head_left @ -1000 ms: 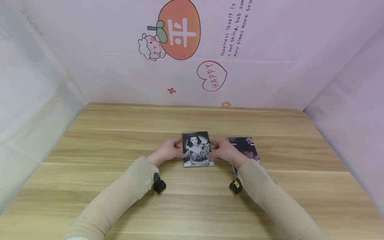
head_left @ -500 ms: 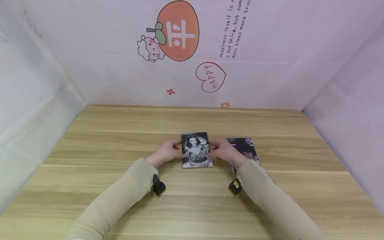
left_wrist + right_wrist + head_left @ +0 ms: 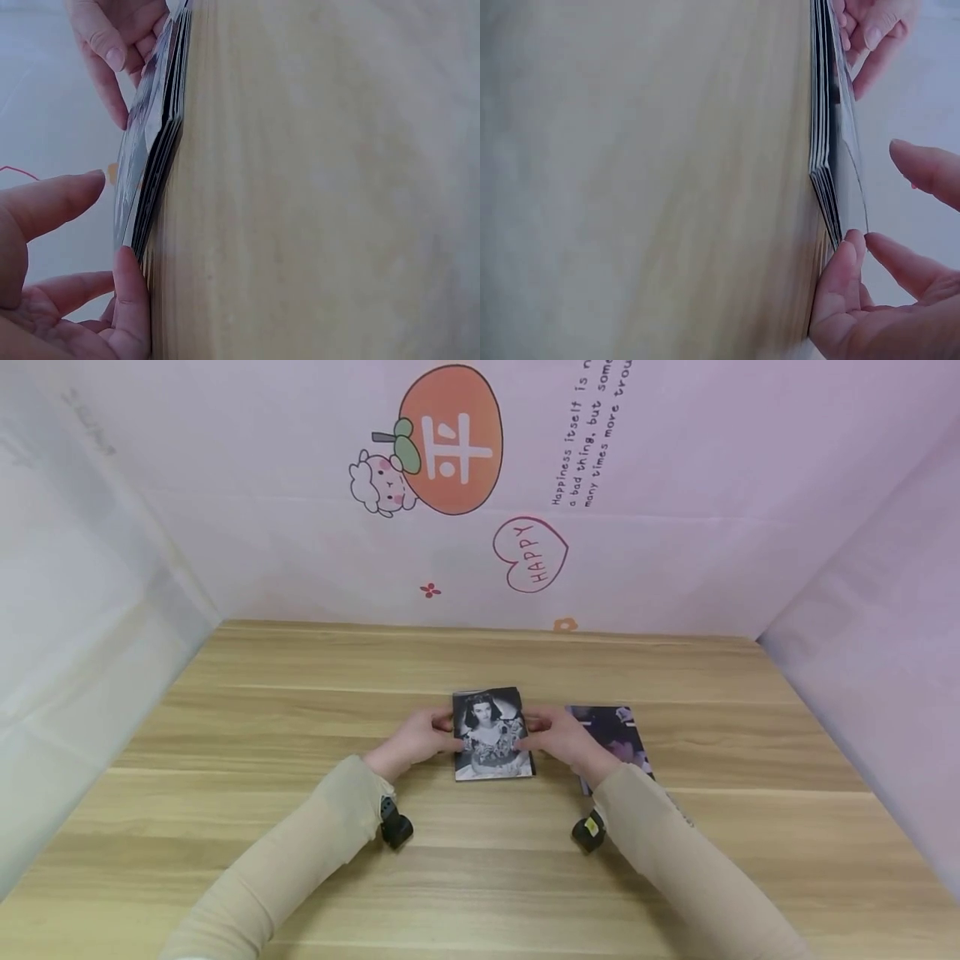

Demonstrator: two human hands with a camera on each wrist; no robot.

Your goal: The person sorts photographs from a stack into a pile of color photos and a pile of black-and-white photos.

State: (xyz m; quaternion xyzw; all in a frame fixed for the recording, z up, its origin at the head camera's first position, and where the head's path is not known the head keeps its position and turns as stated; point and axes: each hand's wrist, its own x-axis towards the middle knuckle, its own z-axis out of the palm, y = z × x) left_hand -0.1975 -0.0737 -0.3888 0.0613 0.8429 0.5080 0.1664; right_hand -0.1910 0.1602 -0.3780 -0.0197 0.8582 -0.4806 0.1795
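Observation:
A stack of photo cards (image 3: 487, 765) lies at the middle of the table, a black-and-white portrait of a seated figure on top. Dark edges of lower cards peek out at its right side. My left hand (image 3: 420, 740) touches the left edge with its fingers, and my right hand (image 3: 564, 740) does the same at the right edge. Both wrist views show the thumbs lifted off the top card. Several layered edges of the stack (image 3: 159, 169) show in the left wrist view. In the right wrist view, the top card of the stack (image 3: 849, 187) sits slightly apart from the others.
A dark card with purple flowers (image 3: 611, 731) lies to the right, partly covered by my right hand and sleeve. The wooden table (image 3: 480, 893) ends at a printed white cloth backdrop (image 3: 300, 552), with cloth on both sides too. Each wrist carries a black camera (image 3: 396, 828).
The top card has shifted a little against those below, so a dark edge now shows at the lower right. Both hands stay at the stack's sides, almost unmoved.

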